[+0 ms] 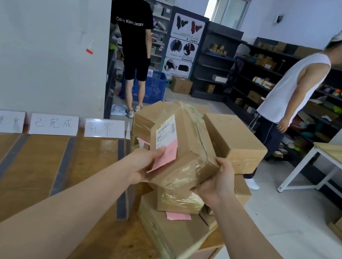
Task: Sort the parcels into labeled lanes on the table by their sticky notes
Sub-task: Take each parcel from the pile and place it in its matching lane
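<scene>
Both the left hand (144,165) and right hand (220,183) are gripping one parcel (184,154) bearing a pink sticky note (166,158), while the taped lanes (40,165) are lying bare and the pile (175,226) is awaiting sorting.

3 lane signs (54,124), 3 tape strips (62,167), 2 hands (144,163)

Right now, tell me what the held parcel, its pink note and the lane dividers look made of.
Held parcel: brown corrugated cardboard, wrapped in clear glossy tape that wrinkles and shines.
Pink note: thin matte paper; it hangs loose and bends past the box edge.
Lane dividers: flat grey strips, probably adhesive tape, lying flush on the table, which looks like wood-grain laminate.
</scene>
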Available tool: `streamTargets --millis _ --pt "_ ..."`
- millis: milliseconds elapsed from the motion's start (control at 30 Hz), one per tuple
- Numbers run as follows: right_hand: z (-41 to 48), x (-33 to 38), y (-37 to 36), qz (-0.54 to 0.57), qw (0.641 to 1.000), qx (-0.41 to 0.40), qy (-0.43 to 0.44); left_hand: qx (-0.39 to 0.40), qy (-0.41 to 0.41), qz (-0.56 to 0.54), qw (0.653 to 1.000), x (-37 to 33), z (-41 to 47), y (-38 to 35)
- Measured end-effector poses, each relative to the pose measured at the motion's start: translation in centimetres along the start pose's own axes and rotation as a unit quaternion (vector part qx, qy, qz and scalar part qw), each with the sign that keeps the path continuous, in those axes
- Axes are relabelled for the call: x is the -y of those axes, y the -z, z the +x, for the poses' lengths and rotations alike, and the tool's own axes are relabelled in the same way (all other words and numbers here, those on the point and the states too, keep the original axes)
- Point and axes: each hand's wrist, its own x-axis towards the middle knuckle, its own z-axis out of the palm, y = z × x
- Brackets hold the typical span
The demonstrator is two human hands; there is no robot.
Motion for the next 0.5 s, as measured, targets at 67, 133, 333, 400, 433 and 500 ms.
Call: streamTargets --millis 67,133,333,400,433,500 --pt "0.4 -0.3 0.2 -0.005 0.999 -0.029 0.037 -0.017 -0.021 0.001 1.0 0.4 0.0 0.3" --pt "0.4 -0.2 0.2 -0.011 0.996 -0.049 0.073 -0.02 -0.042 -0.004 0.999 0.6 -0.1 0.4" --pt "0.8 -0.8 0.2 -0.147 0.972 -0.083 0.161 -0.044 -0.089 -0.003 0.995 1.0 -1.1 0.4" --pt "0.2 -1.3 -0.3 -0.189 0.963 -0.077 0.178 -0.047 -0.099 0.003 0.994 1.4 -1.3 0.5" --pt "-0.2 -1.4 -0.5 -0.209 0.957 -0.068 0.188 -0.049 -0.103 0.006 0.993 1.6 -1.6 0.6" --pt "-0.8 -1.6 -1.0 -0.246 0.946 -0.045 0.205 -0.056 -0.109 0.002 0.992 1.7 -2.1 0.7"
